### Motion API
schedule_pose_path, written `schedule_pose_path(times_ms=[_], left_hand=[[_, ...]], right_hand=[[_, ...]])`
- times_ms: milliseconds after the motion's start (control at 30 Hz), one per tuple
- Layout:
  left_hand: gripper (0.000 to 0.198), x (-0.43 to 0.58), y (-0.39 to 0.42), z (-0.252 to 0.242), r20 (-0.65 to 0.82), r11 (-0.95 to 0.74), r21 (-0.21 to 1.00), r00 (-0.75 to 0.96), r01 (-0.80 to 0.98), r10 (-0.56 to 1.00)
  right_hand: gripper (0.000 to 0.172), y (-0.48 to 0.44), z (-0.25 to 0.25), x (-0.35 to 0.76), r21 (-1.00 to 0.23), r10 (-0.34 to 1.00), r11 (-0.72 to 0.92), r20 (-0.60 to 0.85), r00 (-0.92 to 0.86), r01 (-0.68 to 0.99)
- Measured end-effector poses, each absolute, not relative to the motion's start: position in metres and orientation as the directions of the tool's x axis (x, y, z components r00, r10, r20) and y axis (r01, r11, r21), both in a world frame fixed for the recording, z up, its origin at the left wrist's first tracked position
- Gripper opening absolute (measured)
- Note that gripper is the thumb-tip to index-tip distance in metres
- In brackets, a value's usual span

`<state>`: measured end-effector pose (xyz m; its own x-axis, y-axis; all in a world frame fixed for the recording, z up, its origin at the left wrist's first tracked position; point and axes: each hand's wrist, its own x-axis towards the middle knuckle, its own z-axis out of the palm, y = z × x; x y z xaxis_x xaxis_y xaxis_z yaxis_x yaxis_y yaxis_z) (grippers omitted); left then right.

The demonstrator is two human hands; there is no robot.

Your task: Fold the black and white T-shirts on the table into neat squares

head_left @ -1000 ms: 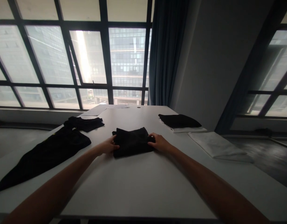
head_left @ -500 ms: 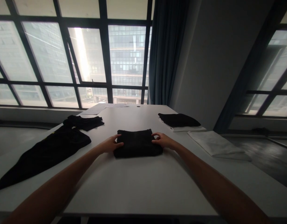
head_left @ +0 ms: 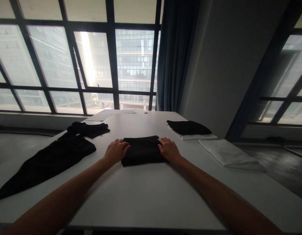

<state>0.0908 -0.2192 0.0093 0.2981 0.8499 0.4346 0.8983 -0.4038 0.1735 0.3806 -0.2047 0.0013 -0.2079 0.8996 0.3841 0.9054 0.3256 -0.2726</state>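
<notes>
A black garment [head_left: 143, 150], folded into a flat rectangle, lies on the white table in front of me. My left hand [head_left: 116, 151] is closed on its left edge, thumb on top and the other fingers at the far left corner. On the opposite side my right hand [head_left: 169, 149] grips the right edge, its bent fingers resting over the upper right corner. Both hands hide parts of the side edges. What kind of garment it is cannot be made out.
Unfolded black clothing [head_left: 55, 160] sprawls on the left. At right, a folded black garment [head_left: 189, 127] rests on white cloth, near another folded white cloth [head_left: 229, 154]. Papers [head_left: 102, 116] lie at the far end of the table [head_left: 146, 195], before windows and a blue curtain [head_left: 170, 65].
Both hands have settled further over the sides, from fingertip holds to fuller grips. The top fold of the black garment looks flatter and straighter, its right side drawn slightly in.
</notes>
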Motion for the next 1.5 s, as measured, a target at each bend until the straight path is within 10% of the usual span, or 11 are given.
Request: schedule_pose_path(times_ms=[167,600,933,1300,1500], left_hand=[[0.058,0.11,-0.205,-0.014,0.341,-0.598,0.199,0.518,0.776,0.785],[0.075,0.092,-0.203,-0.015,0.015,-0.5,0.244,0.513,0.831,0.859],[0.077,0.103,-0.234,-0.007,-0.04,-0.585,0.215,0.606,0.782,0.795],[0.075,0.101,-0.231,-0.008,-0.017,-0.607,0.242,0.628,0.757,0.778],[0.07,0.1,-0.229,-0.009,-0.02,-0.622,0.243,0.645,0.744,0.764]], right_hand=[[0.056,-0.208,-0.003,0.36,-0.223,0.832,0.546,0.264,-0.489,0.808],[0.066,-0.206,0.002,0.37,-0.291,0.881,0.441,-0.041,-0.472,0.849],[0.084,-0.2,0.022,0.42,-0.1,0.989,-0.143,0.012,0.145,0.985],[0.029,-0.173,0.016,0.455,-0.505,0.999,-0.006,0.03,0.024,0.863],[0.035,-0.168,0.011,0.466,-0.34,0.963,-0.018,0.247,0.107,0.94]])
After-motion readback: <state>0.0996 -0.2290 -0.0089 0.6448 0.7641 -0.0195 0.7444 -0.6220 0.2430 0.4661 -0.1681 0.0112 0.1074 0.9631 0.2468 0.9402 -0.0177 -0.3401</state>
